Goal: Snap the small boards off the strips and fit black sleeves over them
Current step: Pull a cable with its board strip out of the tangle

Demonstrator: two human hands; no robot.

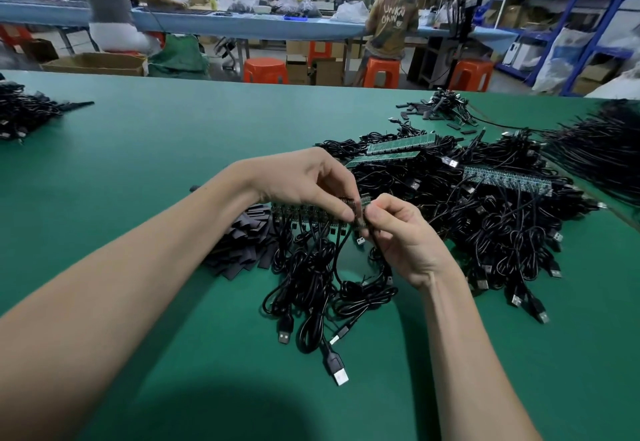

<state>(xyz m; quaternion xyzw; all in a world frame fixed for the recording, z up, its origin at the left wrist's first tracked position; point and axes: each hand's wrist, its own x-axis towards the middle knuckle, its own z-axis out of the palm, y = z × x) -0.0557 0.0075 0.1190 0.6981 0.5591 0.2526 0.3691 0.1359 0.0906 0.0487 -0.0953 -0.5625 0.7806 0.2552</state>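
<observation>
I see both forearms reaching in over the green worktop [145, 170]. My right hand [403, 232] and left hand [304, 181] pinch the strip [311, 213] end above cables [325, 278]. Beyond, a shirt [393, 19] reads "UNKNOWN".

A green table [138, 170] is seen up front. Beyond it, a long blue bench [242, 25] is occupied by seated workers [110, 0], with orange stools [265, 70] lined up beneath. Cardboard boxes [93, 63] are spread on the floor. Blue shelving [554, 0] is stacked full at right. Bright daylight is admitted from the far end.
</observation>
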